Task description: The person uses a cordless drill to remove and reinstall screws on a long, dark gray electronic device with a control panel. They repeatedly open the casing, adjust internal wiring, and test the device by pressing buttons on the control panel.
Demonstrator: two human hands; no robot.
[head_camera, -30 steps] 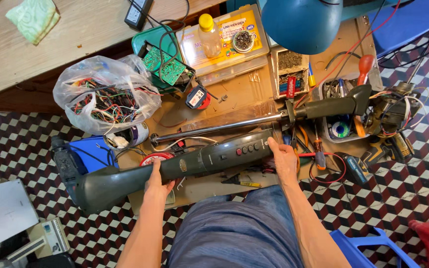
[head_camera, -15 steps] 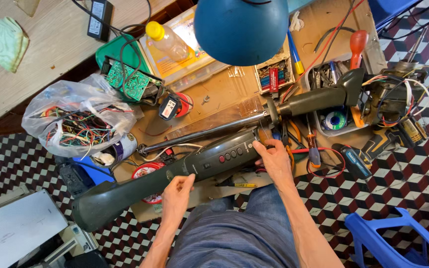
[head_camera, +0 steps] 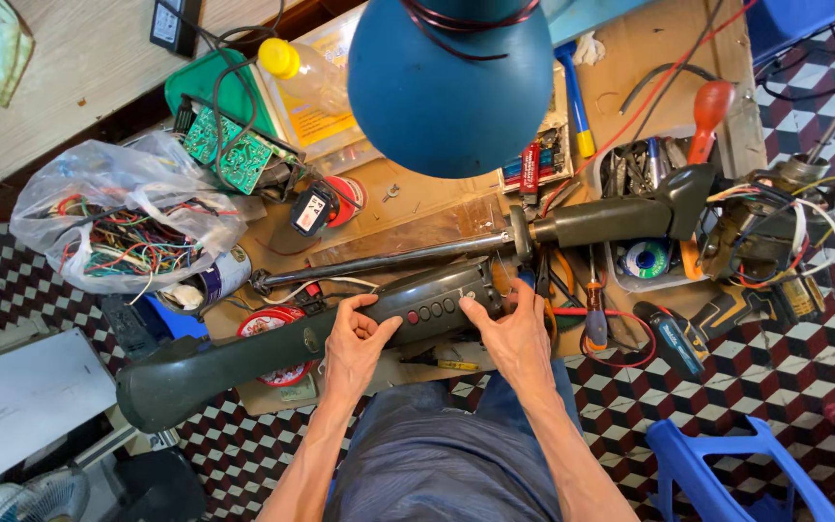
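While both hands grip the long grey fan housing (head_camera: 340, 324) lying across the desk (head_camera: 417, 208), the left hand (head_camera: 355, 338) curls around its middle and the right hand (head_camera: 514, 333) clasps the end by the metal rod (head_camera: 388, 259), near the screwdriver (head_camera: 595, 314).

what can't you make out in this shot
Head view, the only one:
- Middle of the workbench: hidden under the blue lamp shade.
- Contents of the plastic bag: a wire tangle, too small to sort.
- Grey housing: parts lie under the left hand and right hand.
- Blue stool: cut off by the bottom edge.
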